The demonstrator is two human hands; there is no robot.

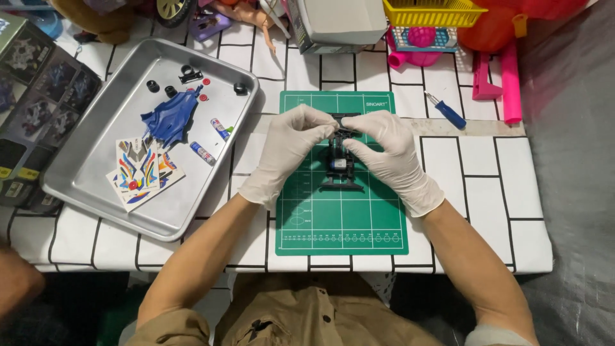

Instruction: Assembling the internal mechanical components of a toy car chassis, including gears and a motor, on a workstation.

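While it rests mid-frame on the green cutting mat (320, 218), the small black plastic toy-car chassis (339, 163) has its upper end pinched by the fingertips of the white-gloved left hand (288, 150) and right hand (384, 154).

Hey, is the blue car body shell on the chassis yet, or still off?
Off. The blue body shell lies in the metal tray, apart from the black chassis that both gloved hands hold over the green mat.

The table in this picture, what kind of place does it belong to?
Probably a home hobby table for building model cars. A green cutting mat lies under a black toy car chassis, a metal tray holds small parts and stickers, and a blue screwdriver lies nearby.
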